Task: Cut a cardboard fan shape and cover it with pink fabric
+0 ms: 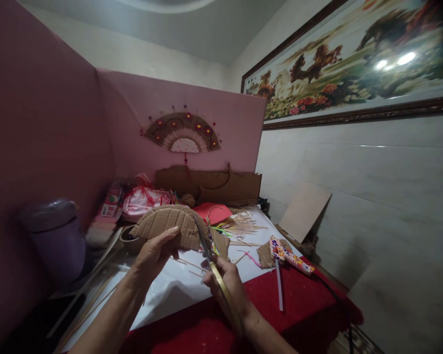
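One brown half-round corrugated cardboard piece (pixel 162 228) sits mid-frame, pinched in the left hand (pixel 158 255). Right hand (pixel 229 285) is gripping gold-handled metal scissors (pixel 217 275), blades at the cardboard's right edge. There's a flower-print glue gun (pixel 291 258) over at lower right, and a brown fan-shaped decoration (pixel 184 126) hanging upper centre on a pink panel (pixel 239 128).

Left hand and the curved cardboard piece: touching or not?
Touching. The head view shows the left hand holding the cardboard piece at its lower edge, the thumb lying against its ridged face.
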Demonstrator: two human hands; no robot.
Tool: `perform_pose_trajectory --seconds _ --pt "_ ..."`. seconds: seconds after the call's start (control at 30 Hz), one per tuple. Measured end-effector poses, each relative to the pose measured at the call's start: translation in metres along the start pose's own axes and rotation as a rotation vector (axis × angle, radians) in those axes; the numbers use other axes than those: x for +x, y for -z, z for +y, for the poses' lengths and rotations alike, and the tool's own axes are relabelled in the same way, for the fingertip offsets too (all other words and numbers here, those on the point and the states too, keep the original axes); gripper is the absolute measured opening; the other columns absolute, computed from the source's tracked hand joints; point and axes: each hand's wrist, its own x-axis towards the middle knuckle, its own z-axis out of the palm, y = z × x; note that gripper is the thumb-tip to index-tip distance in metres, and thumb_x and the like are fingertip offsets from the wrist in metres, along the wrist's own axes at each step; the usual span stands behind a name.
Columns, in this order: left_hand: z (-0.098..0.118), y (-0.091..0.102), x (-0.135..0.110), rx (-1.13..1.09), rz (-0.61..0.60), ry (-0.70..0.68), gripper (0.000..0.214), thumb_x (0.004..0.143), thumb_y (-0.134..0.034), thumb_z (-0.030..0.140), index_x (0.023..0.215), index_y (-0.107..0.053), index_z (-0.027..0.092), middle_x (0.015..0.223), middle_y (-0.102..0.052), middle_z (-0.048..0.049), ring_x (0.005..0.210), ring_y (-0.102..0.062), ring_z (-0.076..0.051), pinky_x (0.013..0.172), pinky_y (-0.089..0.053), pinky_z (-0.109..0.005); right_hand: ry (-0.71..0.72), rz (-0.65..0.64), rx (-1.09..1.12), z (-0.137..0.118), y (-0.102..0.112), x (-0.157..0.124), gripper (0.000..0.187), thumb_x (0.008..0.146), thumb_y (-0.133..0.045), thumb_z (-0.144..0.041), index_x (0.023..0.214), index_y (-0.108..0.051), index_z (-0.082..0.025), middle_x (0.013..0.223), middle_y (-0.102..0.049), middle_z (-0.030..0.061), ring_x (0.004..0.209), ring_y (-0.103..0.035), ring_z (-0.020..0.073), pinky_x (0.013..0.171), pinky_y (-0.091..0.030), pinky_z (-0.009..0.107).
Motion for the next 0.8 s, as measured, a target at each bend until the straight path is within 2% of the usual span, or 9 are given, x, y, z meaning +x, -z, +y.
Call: perform_pose_trajectory --seconds 0.13,0.3,0.4,0.5,0.6,0.67,0.8 --pt "0.002 0.000 -0.001 0.023 0.002 0.016 0.018 0.059 -0.075 0.023 0.056 -0.061 0.012 0.050 -0.055 0.0019 0.041 -0.049 -0.009 0.034 -0.039 -0.019 0.001 0.029 0.000 -0.004 -0.004 0.000 0.053 0.059 -0.072 -0.061 0.078 -0.058 -0.014 0.061 -0.048 -0.0024 0.044 -0.032 0.0050 0.048 -0.037 0.021" --pt "0.004 0.003 0.001 0.022 -0.039 0.017 0.022 0.060 -0.075 0.024 0.052 -0.057 0.013 0.048 -0.052 0.0033 0.039 -0.047 -0.008 0.034 -0.039 -0.019 0.052 0.061 -0.058 0.002 -0.004 0.002 0.049 0.059 -0.073 -0.060 0.074 -0.058 -0.015 0.067 -0.054 0.0006 0.056 -0.049 0.0110 0.053 -0.041 0.022" --pt "0.005 0.006 0.002 0.033 -0.040 0.030 0.021 0.060 -0.074 0.024 0.053 -0.058 0.013 0.049 -0.053 0.0028 0.040 -0.049 -0.009 0.034 -0.039 -0.019 0.012 -0.013 -0.047 0.007 0.001 0.002 0.058 0.059 -0.069 -0.065 0.086 -0.058 -0.015 0.067 -0.054 -0.0001 0.049 -0.048 0.0090 0.048 -0.040 0.021" --pt "0.006 0.009 0.003 0.054 -0.037 0.034 0.017 0.061 -0.074 0.025 0.059 -0.062 0.012 0.052 -0.055 0.0018 0.042 -0.051 -0.009 0.033 -0.038 -0.019 -0.100 -0.050 -0.026 0.003 0.003 0.004 0.074 0.056 -0.064 -0.073 0.099 -0.053 -0.015 0.058 -0.053 -0.0034 0.041 -0.041 0.0067 0.039 -0.034 0.019" --pt "0.006 0.009 0.001 0.069 -0.049 0.019 0.020 0.061 -0.074 0.026 0.056 -0.060 0.013 0.050 -0.052 0.0026 0.042 -0.049 -0.009 0.034 -0.038 -0.019 -0.186 -0.057 0.011 -0.009 0.001 0.006 0.081 0.051 -0.055 -0.083 0.095 -0.048 -0.015 0.057 -0.054 -0.0027 0.038 -0.041 0.0057 0.036 -0.031 0.017" --pt "0.006 0.008 -0.001 0.072 -0.066 0.009 0.024 0.061 -0.074 0.026 0.051 -0.056 0.014 0.047 -0.047 0.0038 0.042 -0.047 -0.009 0.035 -0.038 -0.020 -0.191 -0.067 0.010 -0.016 -0.001 0.008 0.083 0.049 -0.050 -0.086 0.093 -0.044 -0.016 0.057 -0.055 -0.0020 0.039 -0.042 0.0055 0.035 -0.030 0.016" --pt "0.006 0.007 -0.002 0.114 -0.094 0.027 0.026 0.063 -0.073 0.028 0.050 -0.054 0.014 0.048 -0.045 0.0038 0.041 -0.043 -0.007 0.036 -0.037 -0.020 -0.147 -0.059 0.037 -0.014 -0.002 0.009 0.092 0.047 -0.055 -0.084 0.107 -0.036 -0.018 0.055 -0.052 -0.0065 0.037 -0.041 0.0055 0.033 -0.029 0.014"
